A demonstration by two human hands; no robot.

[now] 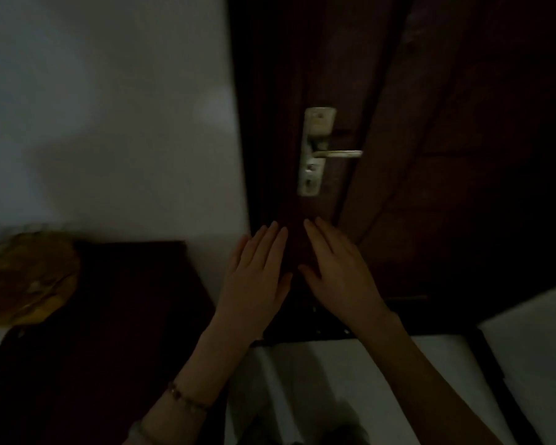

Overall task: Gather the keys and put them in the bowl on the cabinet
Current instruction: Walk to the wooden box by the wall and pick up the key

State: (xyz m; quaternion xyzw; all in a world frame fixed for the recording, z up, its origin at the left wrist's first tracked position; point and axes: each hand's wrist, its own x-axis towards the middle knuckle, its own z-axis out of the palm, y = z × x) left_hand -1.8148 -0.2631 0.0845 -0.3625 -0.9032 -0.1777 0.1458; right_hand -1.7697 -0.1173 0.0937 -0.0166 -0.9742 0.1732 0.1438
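- The fingers of the left hand [260, 271] are held flat, straight and slightly spread; nothing is gripped in them.
- The fingers of the right hand [337, 271] are held the same way, flat and empty, with the two thumbs almost touching.
- Both hands are raised side by side in front of a dark wooden door [398, 91], just below a pale metal door handle [318, 152].
- A beaded bracelet [187, 398] is worn on the left wrist.
- No keys can be made out anywhere; the room is very dim, and none is seen hanging from the lock.
- A yellowish bowl [29, 277] is set on a dark cabinet [116, 316] at the far left, against a white wall [109, 107].
- The task is judged to be at its start, with the keys not yet found.
- To do this step well, the lock plate and cabinet top are best searched first, and each key pinched firmly before being carried left to the bowl.
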